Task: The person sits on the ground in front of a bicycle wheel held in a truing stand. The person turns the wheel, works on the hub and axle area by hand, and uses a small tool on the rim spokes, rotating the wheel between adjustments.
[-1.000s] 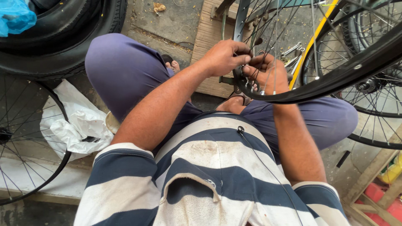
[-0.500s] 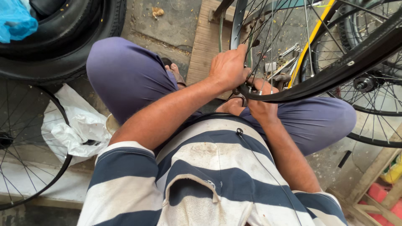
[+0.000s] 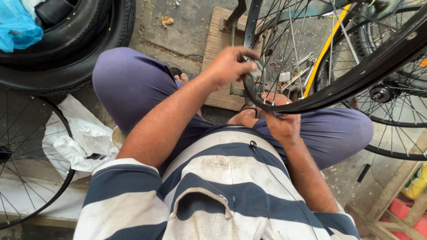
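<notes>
While sitting on dusty concrete floor (image 3: 187, 31), pinching black spoked wheel rim (image 3: 356, 80) with left hand (image 3: 231, 66), right hand (image 3: 282, 124) clasping beneath.

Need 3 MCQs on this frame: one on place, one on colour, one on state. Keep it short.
1. Where does the blue plastic bag lie?
A. on the black tyre at top left
B. on the person's lap
C. inside the wooden crate

2. What colour are the trousers?
A. red
B. purple
C. white

3. What is the left hand doing?
A. resting flat on the floor
B. holding a hammer
C. pinching at the black wheel rim

Answers:
1 A, the bag sits in the black tyre.
2 B, both legs are purple.
3 C, its fingers close at the rim's inner edge, while the right hand holds the rim from below.
</notes>
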`<state>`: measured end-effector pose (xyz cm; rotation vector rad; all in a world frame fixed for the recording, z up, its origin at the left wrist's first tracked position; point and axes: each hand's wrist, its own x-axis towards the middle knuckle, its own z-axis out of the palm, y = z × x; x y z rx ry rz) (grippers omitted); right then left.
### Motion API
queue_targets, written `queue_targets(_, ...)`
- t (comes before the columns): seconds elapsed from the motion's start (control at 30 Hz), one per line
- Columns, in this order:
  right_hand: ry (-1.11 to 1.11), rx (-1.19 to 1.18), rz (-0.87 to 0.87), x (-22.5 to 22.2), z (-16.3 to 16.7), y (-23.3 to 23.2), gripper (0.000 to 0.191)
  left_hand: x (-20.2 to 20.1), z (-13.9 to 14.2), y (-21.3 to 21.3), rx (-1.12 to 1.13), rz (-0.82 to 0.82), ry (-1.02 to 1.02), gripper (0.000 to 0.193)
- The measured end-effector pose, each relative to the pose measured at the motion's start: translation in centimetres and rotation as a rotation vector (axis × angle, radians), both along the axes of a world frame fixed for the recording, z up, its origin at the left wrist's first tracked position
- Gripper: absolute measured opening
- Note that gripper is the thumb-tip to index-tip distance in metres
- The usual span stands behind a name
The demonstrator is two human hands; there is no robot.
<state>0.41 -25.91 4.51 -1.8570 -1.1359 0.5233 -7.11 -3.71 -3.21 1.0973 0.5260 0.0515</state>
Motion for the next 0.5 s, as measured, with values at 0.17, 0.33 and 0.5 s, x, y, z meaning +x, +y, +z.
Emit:
queue_targets(0.17,0.013,0.005,0.021,0.0,1.0,-0.2,0.024,-0.5,-0.6,-0.4,0.718,0.032,0.12,0.029)
queue_targets(0.33,0.0,0.024,0.042,-0.2,2.1,0.3,0.023,-0.3,-0.3,-1.2,0.714,-0.097,0.071,0.033)
queue_targets(0.5,-0.009,0.033,0.034,-0.4,3.5,0.7,0.017,-0.2,0.1,0.5,0.488,-0.304,-0.034,0.036)
